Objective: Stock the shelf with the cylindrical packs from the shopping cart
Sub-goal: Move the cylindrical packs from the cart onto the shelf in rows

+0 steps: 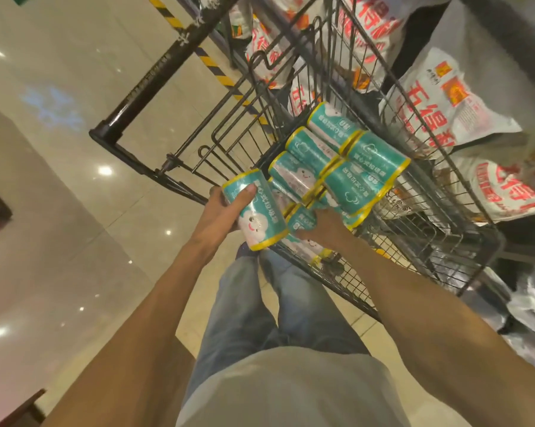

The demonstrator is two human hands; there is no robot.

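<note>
A wire shopping cart point(392, 241) stands in front of me, holding several teal cylindrical packs point(361, 167) with yellow rims and a cloud face print. My left hand point(226, 211) grips one such pack point(260, 217) at the cart's near left rim, lifted above the pile. Inside the cart, my right hand point(324, 226) has its fingers wrapped around another teal pack point(303, 218) low in the pile. The shelf point(506, 254) runs along the right, just beyond the cart.
White bags point(463, 100) with red lettering fill the shelving on the right and top. The cart's black handle bar point(155, 78) juts to the upper left over the glossy tiled floor point(59, 180). A yellow-black striped floor tape point(213, 66) runs past the cart. My legs stand below.
</note>
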